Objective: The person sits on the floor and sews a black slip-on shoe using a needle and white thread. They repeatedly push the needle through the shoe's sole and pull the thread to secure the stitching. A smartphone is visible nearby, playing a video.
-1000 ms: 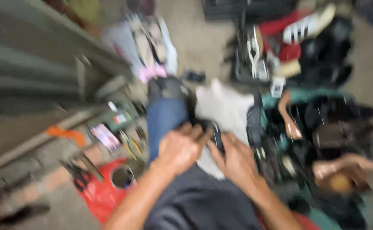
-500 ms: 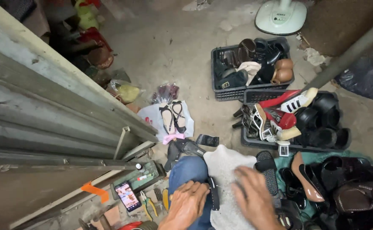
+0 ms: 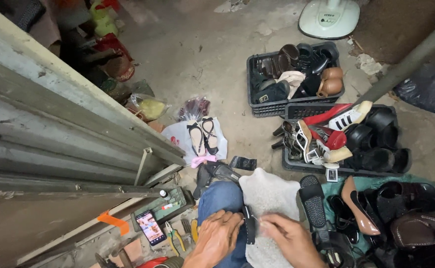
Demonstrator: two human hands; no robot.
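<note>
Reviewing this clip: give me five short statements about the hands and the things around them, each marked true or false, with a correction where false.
1. Both hands, the left hand and the right hand, are at a black strap-like piece on the lap. True.
2. A pale cloth lies over the right knee. True.
3. The phone lies to the person's right, its screen dark. False: it lies to the left, by the pliers, with its screen lit.
4. Both crates of shoes are empty. False: both are full of shoes.
5. A pair of black strappy sandals rests on a white bag. True.
</note>
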